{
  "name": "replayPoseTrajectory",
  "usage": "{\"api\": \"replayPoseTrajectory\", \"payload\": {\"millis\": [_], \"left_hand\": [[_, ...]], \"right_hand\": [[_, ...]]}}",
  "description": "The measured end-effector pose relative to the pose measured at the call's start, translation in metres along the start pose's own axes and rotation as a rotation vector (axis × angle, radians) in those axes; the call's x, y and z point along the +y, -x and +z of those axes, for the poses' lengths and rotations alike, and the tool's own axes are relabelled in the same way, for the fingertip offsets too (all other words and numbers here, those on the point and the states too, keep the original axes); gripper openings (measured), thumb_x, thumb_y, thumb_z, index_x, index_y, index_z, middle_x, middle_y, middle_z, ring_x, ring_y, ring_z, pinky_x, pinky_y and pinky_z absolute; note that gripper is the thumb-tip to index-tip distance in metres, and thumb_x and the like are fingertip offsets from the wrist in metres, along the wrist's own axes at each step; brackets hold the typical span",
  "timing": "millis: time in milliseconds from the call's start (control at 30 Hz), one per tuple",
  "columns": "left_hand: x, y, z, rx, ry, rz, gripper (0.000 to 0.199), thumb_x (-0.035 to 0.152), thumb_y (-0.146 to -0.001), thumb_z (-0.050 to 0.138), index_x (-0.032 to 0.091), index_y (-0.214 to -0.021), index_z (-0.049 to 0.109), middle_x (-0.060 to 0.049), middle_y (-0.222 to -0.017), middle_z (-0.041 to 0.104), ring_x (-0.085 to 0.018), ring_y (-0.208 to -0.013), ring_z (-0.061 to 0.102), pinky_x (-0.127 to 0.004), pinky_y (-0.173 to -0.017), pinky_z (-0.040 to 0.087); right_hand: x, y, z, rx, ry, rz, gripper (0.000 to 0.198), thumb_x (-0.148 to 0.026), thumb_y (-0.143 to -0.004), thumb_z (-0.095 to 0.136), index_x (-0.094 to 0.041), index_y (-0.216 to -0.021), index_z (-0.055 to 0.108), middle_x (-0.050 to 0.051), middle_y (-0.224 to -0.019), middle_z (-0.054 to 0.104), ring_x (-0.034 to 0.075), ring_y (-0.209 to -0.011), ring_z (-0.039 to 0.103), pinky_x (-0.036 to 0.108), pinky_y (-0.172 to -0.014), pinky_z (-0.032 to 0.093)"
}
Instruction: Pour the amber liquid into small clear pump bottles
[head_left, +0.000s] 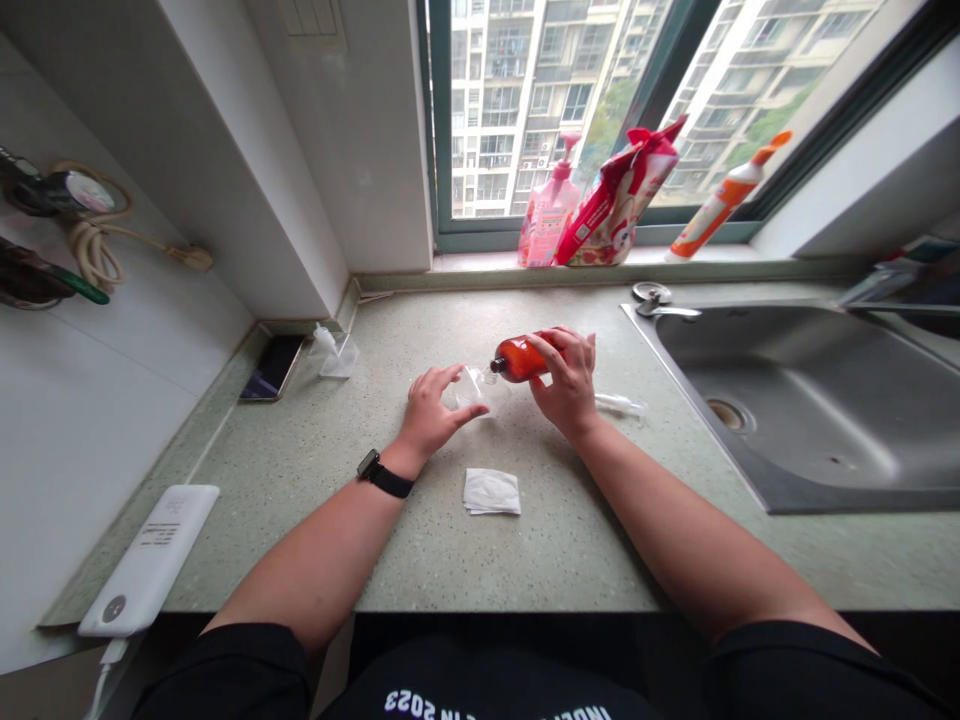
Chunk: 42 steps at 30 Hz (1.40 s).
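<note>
In my right hand [568, 382] is an amber-red bottle [517, 358], tipped on its side with its dark neck pointing left. My left hand [435, 408] curves its thumb and fingers around a clear plastic bottle [470, 386], which lies tilted with its mouth toward the red bottle. The two necks meet or nearly meet; I cannot tell if they touch, nor whether liquid is flowing. A folded white tissue [491, 492] lies on the counter in front of my hands. Right of my right hand lies a slim clear and white plastic piece [621, 405], perhaps a pump.
At the left are a phone [271, 368], a small clear container with a white top [334, 355] and a white power bank [150, 560]. A steel sink [825, 400] takes up the right side. A pink pump bottle [550, 215] stands on the sill.
</note>
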<state>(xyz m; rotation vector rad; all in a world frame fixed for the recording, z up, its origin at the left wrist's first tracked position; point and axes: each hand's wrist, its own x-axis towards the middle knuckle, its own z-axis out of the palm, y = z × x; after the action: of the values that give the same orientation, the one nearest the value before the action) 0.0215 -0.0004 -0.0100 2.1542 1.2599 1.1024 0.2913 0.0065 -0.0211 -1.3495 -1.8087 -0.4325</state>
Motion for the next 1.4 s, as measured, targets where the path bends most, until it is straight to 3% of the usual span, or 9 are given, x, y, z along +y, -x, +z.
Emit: {"api": "replayPoseTrajectory", "payload": {"millis": [300, 933, 1400], "left_hand": [[-0.0016, -0.0008, 0.0015, -0.002, -0.003, -0.005, 0.077, 0.065, -0.079, 0.091, 0.027, -0.141, 0.068, -0.008, -0.121, 0.075, -0.031, -0.116, 0.072, -0.051, -0.108, 0.054], [-0.0022, 0.0002, 0.0018, -0.011, -0.007, 0.006, 0.078, 0.066, -0.08, 0.09, 0.028, -0.144, 0.066, -0.008, -0.123, 0.075, -0.031, -0.117, 0.072, -0.05, -0.107, 0.056], [-0.0021, -0.0003, 0.0021, -0.023, 0.02, -0.021, 0.078, 0.063, -0.078, 0.092, 0.028, -0.143, 0.066, -0.008, -0.125, 0.074, -0.031, -0.119, 0.072, -0.051, -0.109, 0.054]], "right_hand": [[-0.0008, 0.0, 0.0, 0.044, -0.016, -0.016, 0.072, -0.009, -0.087, 0.067, -0.039, -0.152, 0.056, 0.008, -0.141, 0.061, 0.035, -0.145, 0.053, 0.074, -0.132, 0.023], [-0.0004, 0.0004, -0.0001, 0.027, 0.0, -0.006, 0.082, -0.007, -0.085, 0.067, -0.044, -0.157, 0.049, 0.006, -0.144, 0.06, 0.036, -0.145, 0.053, 0.074, -0.132, 0.023], [-0.002, -0.0005, -0.0013, 0.045, 0.001, -0.024, 0.077, -0.008, -0.087, 0.068, -0.042, -0.153, 0.051, 0.007, -0.142, 0.06, 0.036, -0.145, 0.055, 0.075, -0.131, 0.025]]}}
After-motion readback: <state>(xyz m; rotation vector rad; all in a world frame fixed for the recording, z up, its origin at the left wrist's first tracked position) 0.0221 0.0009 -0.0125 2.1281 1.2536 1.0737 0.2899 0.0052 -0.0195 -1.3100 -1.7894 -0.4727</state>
